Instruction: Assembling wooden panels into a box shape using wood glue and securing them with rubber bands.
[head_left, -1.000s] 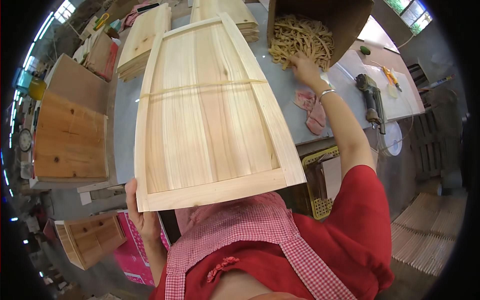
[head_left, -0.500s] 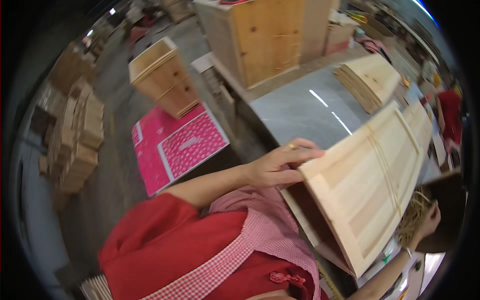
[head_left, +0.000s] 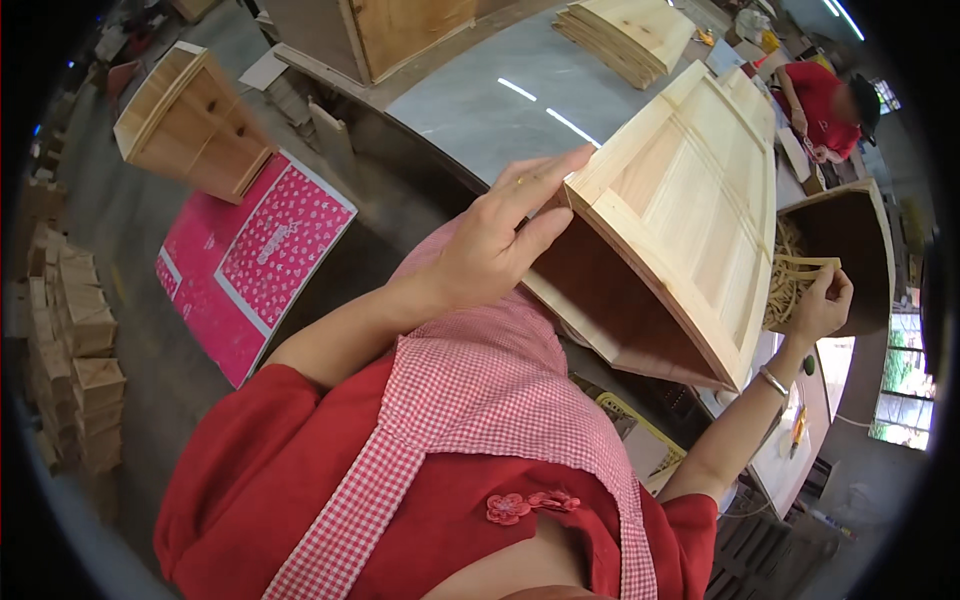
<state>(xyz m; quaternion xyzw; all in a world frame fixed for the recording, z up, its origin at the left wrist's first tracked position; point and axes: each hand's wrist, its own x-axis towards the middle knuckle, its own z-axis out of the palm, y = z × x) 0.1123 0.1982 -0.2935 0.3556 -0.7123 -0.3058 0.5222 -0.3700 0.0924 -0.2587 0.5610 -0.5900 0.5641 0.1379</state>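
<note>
A pale wooden box (head_left: 655, 185) with tapered panelled sides lies tilted in front of me, its open end facing me and its inside dark. Thin bands run across its upper face. My left hand (head_left: 500, 230) grips the near left corner of its rim between thumb and fingers. Beyond the box's right side, my right hand (head_left: 822, 303) pinches a tan rubber band (head_left: 806, 262) at the fingertips. Just behind that hand stands an open carton (head_left: 855, 240), holding a tangle of similar bands (head_left: 784, 298).
Stacked wooden panels (head_left: 625, 45) lie on the grey tabletop (head_left: 470, 110). Another wooden box (head_left: 195, 130) stands on a pink carton (head_left: 245, 270) at left. Wooden pieces (head_left: 85, 350) are piled farther left. A co-worker in red (head_left: 825, 105) is at far right.
My right hand has come up from the tangle of bands with one rubber band in its fingers. The view has shifted. My left hand stays at the box's corner.
</note>
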